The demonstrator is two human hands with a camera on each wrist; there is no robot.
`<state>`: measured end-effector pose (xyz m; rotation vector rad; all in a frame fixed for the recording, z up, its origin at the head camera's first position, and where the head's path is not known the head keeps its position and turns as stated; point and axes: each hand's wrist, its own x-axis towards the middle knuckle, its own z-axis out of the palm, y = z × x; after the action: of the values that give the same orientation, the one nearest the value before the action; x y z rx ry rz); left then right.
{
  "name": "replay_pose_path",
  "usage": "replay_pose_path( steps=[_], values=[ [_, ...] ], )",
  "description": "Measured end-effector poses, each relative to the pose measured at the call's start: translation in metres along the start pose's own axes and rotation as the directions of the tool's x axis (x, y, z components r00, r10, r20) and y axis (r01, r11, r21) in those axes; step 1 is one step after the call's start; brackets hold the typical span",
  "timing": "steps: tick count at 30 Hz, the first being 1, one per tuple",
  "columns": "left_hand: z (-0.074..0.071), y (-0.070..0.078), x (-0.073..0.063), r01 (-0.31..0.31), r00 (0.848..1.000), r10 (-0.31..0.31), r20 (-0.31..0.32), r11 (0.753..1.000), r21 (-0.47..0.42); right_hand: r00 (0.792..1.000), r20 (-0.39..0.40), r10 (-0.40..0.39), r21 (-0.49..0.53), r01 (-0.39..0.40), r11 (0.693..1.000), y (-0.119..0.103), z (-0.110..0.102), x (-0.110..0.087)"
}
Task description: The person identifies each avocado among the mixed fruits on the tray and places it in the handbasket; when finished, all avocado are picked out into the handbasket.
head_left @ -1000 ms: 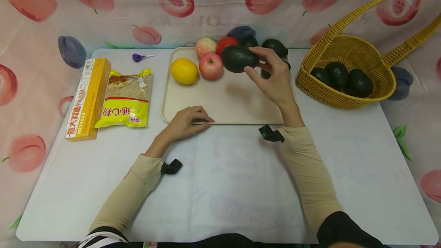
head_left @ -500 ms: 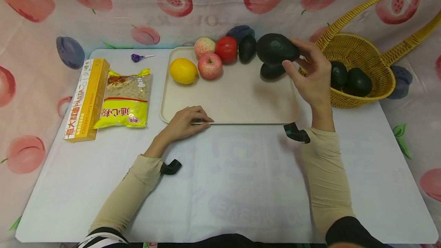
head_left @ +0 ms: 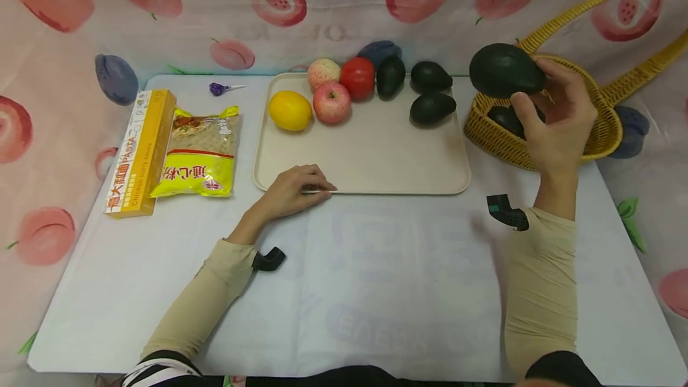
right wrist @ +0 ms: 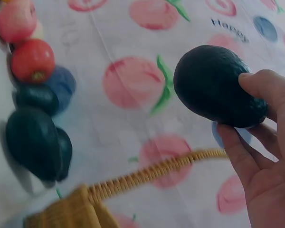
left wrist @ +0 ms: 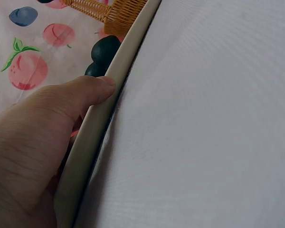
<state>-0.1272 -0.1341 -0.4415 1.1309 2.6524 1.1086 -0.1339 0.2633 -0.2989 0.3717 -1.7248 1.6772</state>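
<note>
In the head view my right hand (head_left: 561, 115) grips a dark green avocado (head_left: 507, 70) by one end, held up over the left side of the wicker basket (head_left: 486, 130). The right wrist view shows thumb and fingers on opposite sides of this avocado (right wrist: 218, 85). My left hand (head_left: 295, 191) holds the front rim of the beige tray (head_left: 371, 166), its thumb on the edge in the left wrist view. On the tray lie three avocados (head_left: 432, 108), a tomato (head_left: 358, 78), an apple (head_left: 331, 103), a speckled pinkish fruit (head_left: 323, 74) and a lemon (head_left: 289, 110).
Left of the tray are a yellow pasta box (head_left: 141, 154) and a bag of pasta (head_left: 199, 154). A purple-wrapped lollipop (head_left: 224, 89) lies behind them. Inside the basket another avocado (head_left: 506, 119) shows partly; the handle (head_left: 580, 11) arches high. A fruit-printed cloth hangs behind the table.
My right hand has carried the avocado rightward from over the tray to over the basket, which it now partly hides. The left hand has stayed at the tray's rim.
</note>
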Motion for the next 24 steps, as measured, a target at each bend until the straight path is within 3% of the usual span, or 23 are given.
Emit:
replay_pose_path(
  steps=[11, 18, 24],
  values=[
    [0.001, 0.002, 0.002, -0.001, 1.0, 0.001, 0.002, 1.0, -0.006, 0.987, -0.153, 0.05, 0.089, -0.036, 0.995, 0.015, -0.051, 0.004],
    [0.001, 0.001, 0.002, -0.015, 1.0, 0.015, -0.004, 1.0, -0.005, 0.975, -0.195, 0.103, 0.019, -0.102, 0.995, 0.03, -0.064, 0.002],
    [0.001, 0.0, 0.001, -0.016, 1.0, 0.016, -0.005, 1.0, -0.002, 0.938, -0.265, 0.222, -0.011, -0.234, 0.972, 0.047, -0.07, 0.006]
  ],
)
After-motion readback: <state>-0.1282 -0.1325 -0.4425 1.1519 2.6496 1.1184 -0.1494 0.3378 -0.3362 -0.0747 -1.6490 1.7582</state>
